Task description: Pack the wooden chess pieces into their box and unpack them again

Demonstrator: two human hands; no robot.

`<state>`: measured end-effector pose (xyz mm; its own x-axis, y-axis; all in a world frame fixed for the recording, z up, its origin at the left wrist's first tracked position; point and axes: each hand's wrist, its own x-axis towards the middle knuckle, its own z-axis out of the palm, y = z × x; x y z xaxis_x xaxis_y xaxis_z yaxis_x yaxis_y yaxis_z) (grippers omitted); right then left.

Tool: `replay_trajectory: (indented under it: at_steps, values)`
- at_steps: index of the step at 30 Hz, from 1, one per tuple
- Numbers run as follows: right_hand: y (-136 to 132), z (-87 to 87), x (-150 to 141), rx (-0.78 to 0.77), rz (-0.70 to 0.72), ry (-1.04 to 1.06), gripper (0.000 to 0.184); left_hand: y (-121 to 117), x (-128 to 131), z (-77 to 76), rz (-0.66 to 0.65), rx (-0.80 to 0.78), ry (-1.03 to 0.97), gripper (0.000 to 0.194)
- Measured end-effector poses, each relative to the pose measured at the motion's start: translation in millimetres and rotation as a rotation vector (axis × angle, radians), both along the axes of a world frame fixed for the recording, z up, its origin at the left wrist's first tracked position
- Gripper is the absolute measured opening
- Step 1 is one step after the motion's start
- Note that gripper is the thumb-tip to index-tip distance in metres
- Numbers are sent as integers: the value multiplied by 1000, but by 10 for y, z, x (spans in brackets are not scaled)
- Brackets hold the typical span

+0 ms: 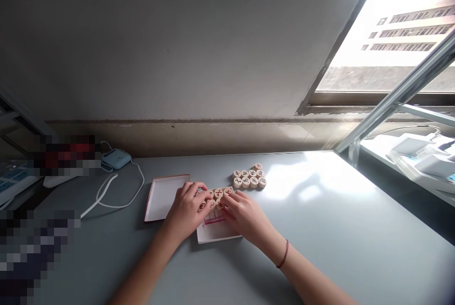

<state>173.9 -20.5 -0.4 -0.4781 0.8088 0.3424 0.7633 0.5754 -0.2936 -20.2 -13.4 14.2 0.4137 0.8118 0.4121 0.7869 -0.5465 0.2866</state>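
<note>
A shallow white box (216, 236) lies on the desk in front of me, with round wooden Chinese chess pieces (218, 193) in rows at its far end. Their characters are red. My left hand (190, 205) bends its fingers around the left end of the rows. From the other side, my right hand (241, 207) presses its curled fingers against the right end. The fingers cover some pieces. Beyond the box, more Chinese chess pieces (249, 179) with dark characters stand together in rows on the desk, one sitting apart behind them.
The box lid (167, 196) lies open side up to the left. A light blue device (116, 159) and a white cable (133, 196) are at the back left. The wall (213, 139) bounds the desk (337, 224) behind; a metal frame (387, 101) rises at right.
</note>
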Motion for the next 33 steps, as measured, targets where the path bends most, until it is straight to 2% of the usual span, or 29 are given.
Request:
replay_trajectory:
  at_steps: [4, 7, 9, 11, 14, 16, 20, 24, 26, 27, 29, 31, 33]
  values:
    - [82, 106, 117, -67, -33, 117, 3, -2, -4, 7, -4, -13, -3, 13]
    - [342, 210, 320, -78, -256, 149, 13, -5, -3, 11, -3, -29, -18, 13]
    - [591, 270, 465, -112, -482, 46, 20, -9, -1, 11, -8, -42, -27, 13]
    - [838, 313, 581, -209, -683, -101, 28, -14, 2, 12, -10, -55, -31, 13]
    - [1109, 324, 681, -423, -753, -272, 32, -23, 9, 14, -5, -60, -37, 13]
    - [1206, 298, 713, -485, -729, -303, 28, -29, 16, 10, -1, -61, -43, 13]
    - [1285, 271, 760, -491, -669, -297, 20, -34, 36, -20, -11, -57, -48, 14]
    - [1197, 426, 748, -392, -614, -246, 20, -35, 54, -41, -9, -43, -33, 13]
    - [1021, 535, 674, -317, -538, -172, 20, -38, 67, -38, 8, -19, -9, 15]
    - [898, 575, 618, -271, -446, -83, 19, -42, 76, -35, 17, -8, 4, 15]
    - [614, 600, 486, -297, -245, 78, 18, -54, 99, -28, 24, 11, 25, 18]
    - [344, 545, 358, -352, -71, 148, 11, -70, 124, -26, 16, 26, 32, 22]
    - [152, 440, 270, -378, -4, 169, 4, -85, 150, -30, 0, 37, 26, 24]
